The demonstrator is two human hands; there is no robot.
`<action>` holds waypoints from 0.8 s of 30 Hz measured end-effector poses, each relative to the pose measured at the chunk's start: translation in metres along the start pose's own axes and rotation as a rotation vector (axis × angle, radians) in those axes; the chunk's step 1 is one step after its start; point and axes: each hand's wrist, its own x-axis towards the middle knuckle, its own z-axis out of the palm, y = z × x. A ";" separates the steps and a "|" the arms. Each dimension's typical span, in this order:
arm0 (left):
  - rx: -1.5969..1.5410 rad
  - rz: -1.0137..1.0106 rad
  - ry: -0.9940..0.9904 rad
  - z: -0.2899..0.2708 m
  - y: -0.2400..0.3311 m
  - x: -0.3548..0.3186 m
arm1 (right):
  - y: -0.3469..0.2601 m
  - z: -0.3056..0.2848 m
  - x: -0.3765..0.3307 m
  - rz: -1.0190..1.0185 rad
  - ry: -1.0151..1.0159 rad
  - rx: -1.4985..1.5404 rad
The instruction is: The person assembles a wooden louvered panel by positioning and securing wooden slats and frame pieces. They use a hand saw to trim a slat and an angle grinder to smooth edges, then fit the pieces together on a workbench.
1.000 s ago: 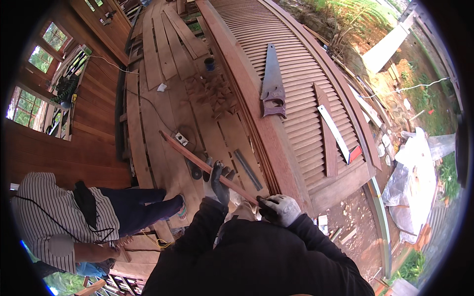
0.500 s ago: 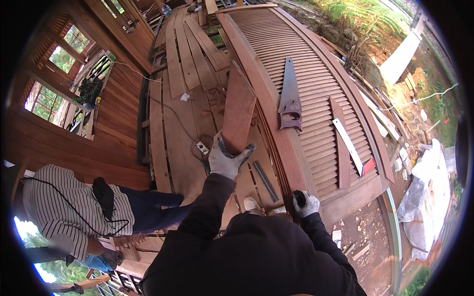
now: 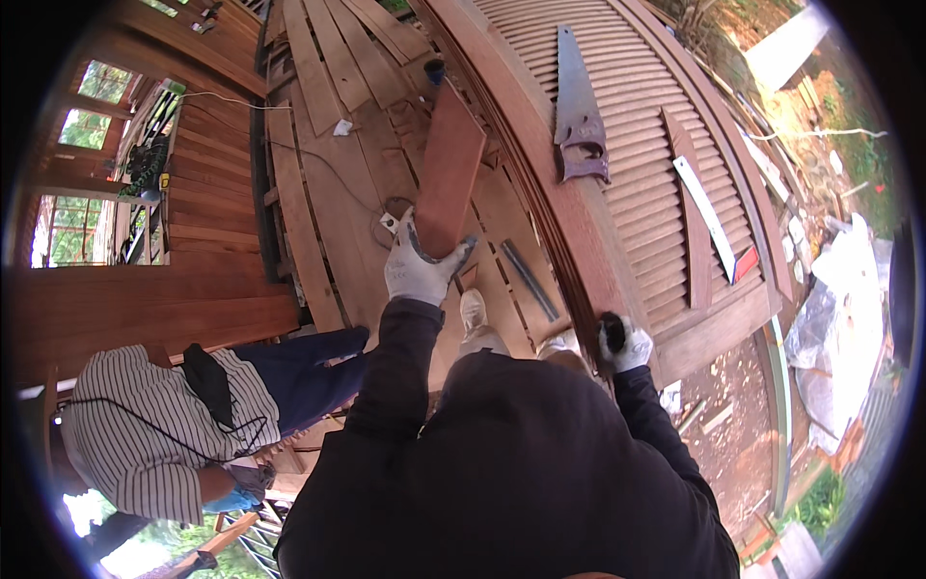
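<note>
A flat wooden board (image 3: 450, 169) was in the left hand (image 3: 424, 268), over the plank floor (image 3: 333, 207), and its far end pointed away from the person. This hand wore a pale glove with dark fingertips; the thumb was on the right side of the board, the other fingers on the left side, so the near end was pinched between them. The right hand (image 3: 627, 344), in a similar glove, was at the near end of the thick frame (image 3: 603, 256) of a slatted panel. Its fingers were bent, but I cannot tell whether they gripped the frame or only rested there.

On the slats (image 3: 644, 159) lay a handsaw (image 3: 581, 111), with its handle toward the person, and nearer to the right hand a narrow wooden piece (image 3: 693, 232) with a metal square (image 3: 709, 214) upon it. On the floor, between the two hands, was a dark bar (image 3: 529, 280). A dark cup (image 3: 434, 69) stood near the board's far end. To the left, another person (image 3: 164, 425) in a striped shirt was bending.
</note>
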 end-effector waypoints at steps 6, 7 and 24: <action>-0.197 -0.028 -0.025 -0.020 -0.079 0.047 | -0.035 0.003 0.016 0.384 0.112 0.054; -0.180 -0.030 -0.023 -0.023 -0.095 0.057 | -0.029 0.008 0.012 0.364 0.159 0.025; -0.358 0.114 -0.334 -0.017 -0.073 0.092 | -0.057 0.008 0.026 0.663 0.204 -0.055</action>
